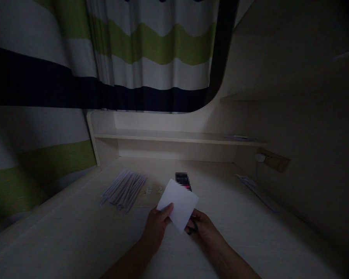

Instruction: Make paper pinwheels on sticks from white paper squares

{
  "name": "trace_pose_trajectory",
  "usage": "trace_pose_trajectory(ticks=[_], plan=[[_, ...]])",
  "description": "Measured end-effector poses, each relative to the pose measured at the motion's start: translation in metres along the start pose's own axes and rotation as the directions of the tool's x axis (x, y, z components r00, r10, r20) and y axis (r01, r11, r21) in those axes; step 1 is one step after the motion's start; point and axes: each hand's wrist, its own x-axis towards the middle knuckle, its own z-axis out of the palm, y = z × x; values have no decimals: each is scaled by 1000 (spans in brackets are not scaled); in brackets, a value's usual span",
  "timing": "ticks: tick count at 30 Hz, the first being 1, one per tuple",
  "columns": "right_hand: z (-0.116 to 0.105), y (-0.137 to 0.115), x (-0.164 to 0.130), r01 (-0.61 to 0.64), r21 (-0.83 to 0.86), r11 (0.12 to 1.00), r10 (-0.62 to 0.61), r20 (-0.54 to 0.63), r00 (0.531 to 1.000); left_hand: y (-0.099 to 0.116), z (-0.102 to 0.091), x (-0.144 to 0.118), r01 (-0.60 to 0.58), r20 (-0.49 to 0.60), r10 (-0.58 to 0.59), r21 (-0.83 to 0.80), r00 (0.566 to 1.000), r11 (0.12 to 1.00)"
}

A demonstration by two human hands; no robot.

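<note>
The left hand (156, 226) was closed on the lower left edge of a white sheet of paper (178, 203), with the thumb lying on the face of the sheet. The right hand (202, 228) was curled at the sheet's lower right edge, and a small dark object (192, 228) showed between its fingers; the light was too dim to tell what that object was, or whether this hand also gripped the paper. The sheet was held above the table (75, 236), tilted so that one corner pointed away from the person, near the middle of the view.

A bundle of thin white sticks or strips (124, 190) lay on the table to the left of the sheet and well apart from both hands. A few small pale pieces (152, 191) lay between that bundle and the sheet. Directly behind the sheet stood a dark object (182, 180), blurred and partly covered by the paper. A low shelf (174, 136) ran along the back of the table, and a striped curtain (151, 50) in white, green and dark blue hung above it. A wall socket plate (272, 159) with a white plug sat on the right wall.
</note>
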Motion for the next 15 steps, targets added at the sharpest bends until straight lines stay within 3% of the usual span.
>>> trace_pose_trajectory(ticks=[3,5,7,10,15], plan=[[-7,-6,3,142,80,987,-128,-159,979,-2,-4,4,-37,-124,40,24,991,999],[-8,-9,4,214,90,973,-190,-219,957,-4,-5,4,-31,-149,40,63,988,998],[-8,-11,5,235,56,970,-214,-256,943,-5,-4,3,-15,-125,28,101,992,995],[-7,-11,4,170,-4,985,-164,-288,943,-7,-1,-1,1,-65,8,143,998,990],[-9,-14,2,176,27,984,-155,-352,923,-13,-1,-3,83,26,-94,277,995,957]])
